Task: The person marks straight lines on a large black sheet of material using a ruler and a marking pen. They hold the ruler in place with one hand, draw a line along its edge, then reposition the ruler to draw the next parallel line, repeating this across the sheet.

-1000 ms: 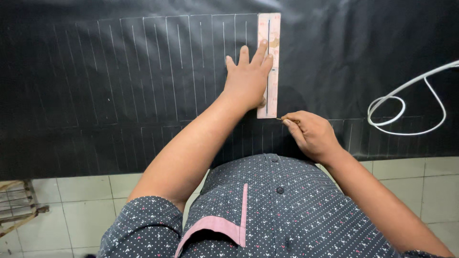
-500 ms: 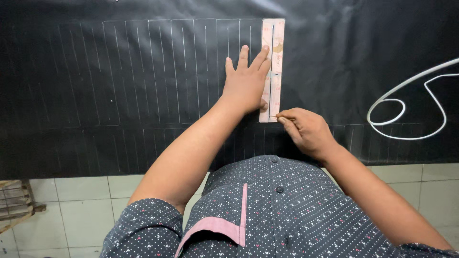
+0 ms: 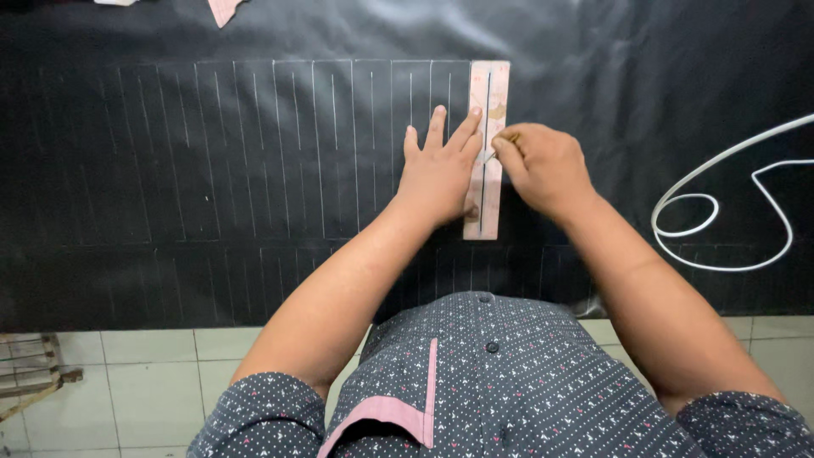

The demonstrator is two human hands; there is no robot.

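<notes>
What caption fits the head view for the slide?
Left hand pins a pink ruler flat on black fabric while the right hand marks along it.

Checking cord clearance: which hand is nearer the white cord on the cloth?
Right. The right hand is beside the ruler, apart from the cord; the left hand lies beyond the ruler, farther off.

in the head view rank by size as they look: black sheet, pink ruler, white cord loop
1. black sheet
2. white cord loop, partly cut off at the frame edge
3. pink ruler, partly covered by hands
</notes>
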